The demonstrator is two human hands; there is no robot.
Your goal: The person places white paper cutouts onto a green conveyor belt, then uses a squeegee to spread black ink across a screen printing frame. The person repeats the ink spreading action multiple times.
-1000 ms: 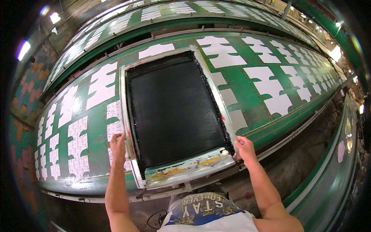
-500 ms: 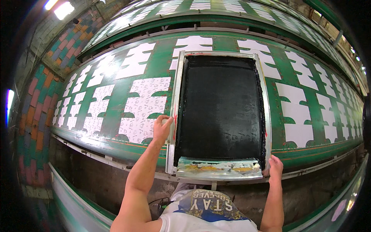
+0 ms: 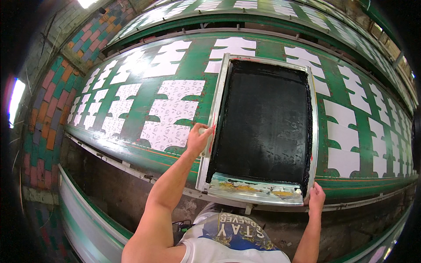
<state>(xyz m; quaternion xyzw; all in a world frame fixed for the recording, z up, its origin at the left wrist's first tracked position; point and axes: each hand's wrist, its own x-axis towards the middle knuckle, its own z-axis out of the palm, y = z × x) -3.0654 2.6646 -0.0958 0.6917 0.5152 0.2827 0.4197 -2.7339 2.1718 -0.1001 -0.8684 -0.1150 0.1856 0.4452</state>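
Observation:
A screen printing frame with a silver metal rim lies over the green table in front of me. Black ink coats its dark mesh. Along its near end runs a silvery strip smeared with yellow and white. My left hand is closed on the frame's left side, at a pale handle-like piece. At the near right corner, my right hand is closed round the rim, its fingertips partly hidden. Left of the frame lies a white fabric panel bearing small printed figures; right of it is a plain white panel.
The long green table carries rows of white cut panels. A metal rail follows its near edge. Another table with panels stands beyond, and one more lies behind at lower left. A coloured brick wall rises at left.
The view has tilted and shifted, so frame, table and hands appear farther right. Both hands keep their hold on the frame; against the panels it has hardly moved.

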